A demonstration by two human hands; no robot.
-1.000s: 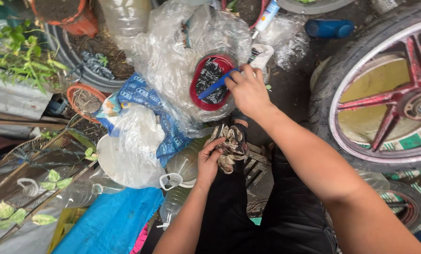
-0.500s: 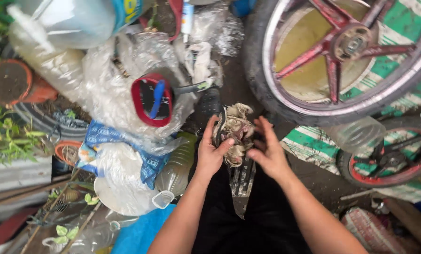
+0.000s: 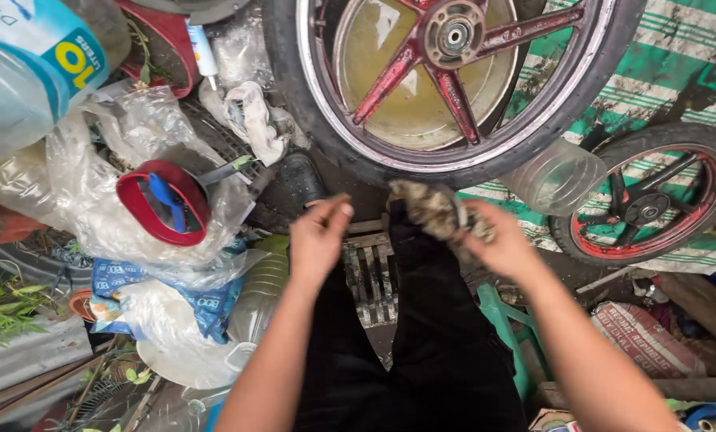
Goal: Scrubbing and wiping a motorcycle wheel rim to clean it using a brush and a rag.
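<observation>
The big motorcycle wheel (image 3: 446,80) fills the top of the view, its black tyre curving round a red spoked rim with a metal hub, lying flat on a green-and-white striped mat (image 3: 662,56). A smaller wheel (image 3: 654,204), also black-tyred with red spokes, lies off to the right on the same mat. Top left sits a large clear water jug (image 3: 22,72) with a blue label, and under it a heap of crumpled clear plastic sheeting (image 3: 94,200). Nested in that plastic is a round red tin (image 3: 164,204) with a blue-handled brush lying in it. The person sits with black trousers (image 3: 422,352) stretching down the middle, above a slatted wooden crate (image 3: 370,276).

A clear plastic bottle (image 3: 554,176) lies between the two wheels, touching the big tyre. A blue-and-white printed bag (image 3: 206,304) lies below the plastic heap.

The right hand (image 3: 502,244) is closed around a dirty, mottled brown rag (image 3: 430,210), which bunches out from the fist just below the big tyre's edge, near it; I cannot tell whether it touches. The left hand (image 3: 320,236) hovers beside it, well clear of the rag, holding nothing, its fingers curled loosely inward with the thumb tucked near the fingertips.
</observation>
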